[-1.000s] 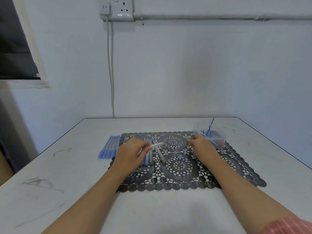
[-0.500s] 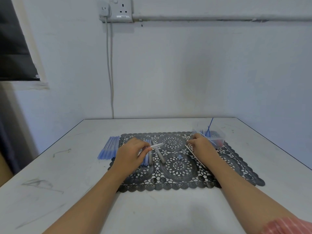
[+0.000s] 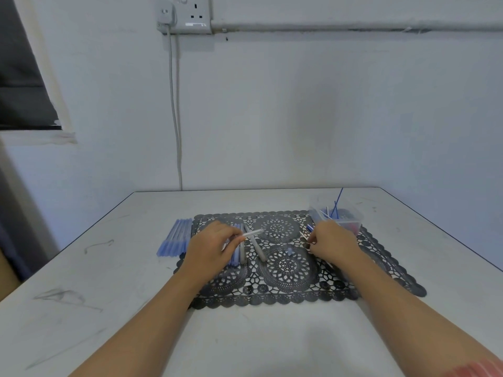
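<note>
The left hand [image 3: 215, 246] is curled, its thumb and fingertips pinching a clear pen barrel [image 3: 253, 233] by its near end. The right hand [image 3: 333, 242] is also curled tight, its fingertips pinching a thin refill [image 3: 304, 236], of which only a short white and blue stub shows past the fingers; the rest is hidden under the hand. Both hands are over the middle of the black lace mat [image 3: 381, 270], well apart from each other.

The barrel's long axis runs nearly level, left to right, with its free end pointing toward the right hand and tipped slightly toward the far edge of the mat. The refill's visible end points left and toward the far edge, facing the barrel's open end across a gap.

Under the left hand, a few blue pens and a loose grey barrel [image 3: 257, 246] lie on the mat with their lengths running from near to far. A small blue cap [image 3: 290, 251] sits near the mat's centre. At the mat's far right corner stands a clear plastic box [image 3: 351, 221] with blue refills sticking up out of it. A row of blue pens [image 3: 175, 238] lies side by side on the table just beside the mat's left edge.

The white table [image 3: 109, 281] is scuffed with grey marks and stands against a pale wall, where a socket [image 3: 190, 14] feeds a cable [image 3: 175, 104] hanging down behind the far edge, and a conduit [image 3: 353, 24] runs right
</note>
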{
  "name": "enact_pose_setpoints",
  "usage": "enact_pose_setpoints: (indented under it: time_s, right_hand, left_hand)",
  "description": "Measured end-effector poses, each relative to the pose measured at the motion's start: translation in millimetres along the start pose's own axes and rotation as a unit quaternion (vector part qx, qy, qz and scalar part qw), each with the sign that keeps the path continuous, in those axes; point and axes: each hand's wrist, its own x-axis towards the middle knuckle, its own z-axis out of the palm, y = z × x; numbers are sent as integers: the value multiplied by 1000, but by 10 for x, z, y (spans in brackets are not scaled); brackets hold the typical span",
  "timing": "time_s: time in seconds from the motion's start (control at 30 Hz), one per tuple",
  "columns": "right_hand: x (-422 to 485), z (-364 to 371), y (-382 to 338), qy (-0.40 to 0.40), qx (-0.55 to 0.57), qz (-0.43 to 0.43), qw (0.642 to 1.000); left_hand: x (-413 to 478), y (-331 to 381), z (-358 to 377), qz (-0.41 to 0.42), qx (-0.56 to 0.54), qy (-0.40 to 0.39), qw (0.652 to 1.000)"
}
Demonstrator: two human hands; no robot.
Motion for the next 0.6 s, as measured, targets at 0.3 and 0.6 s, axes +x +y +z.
enact_pose_setpoints:
  time_s: [0.3,0.6]
  right_hand:
    - [31,8,71,37,-31,44,998]
    - [29,23,86,78,-21,43,996]
  left_hand:
    - [-15,20,-10,5,-7,4,1000]
    - [-25,6,15,-1,-10,8,1000]
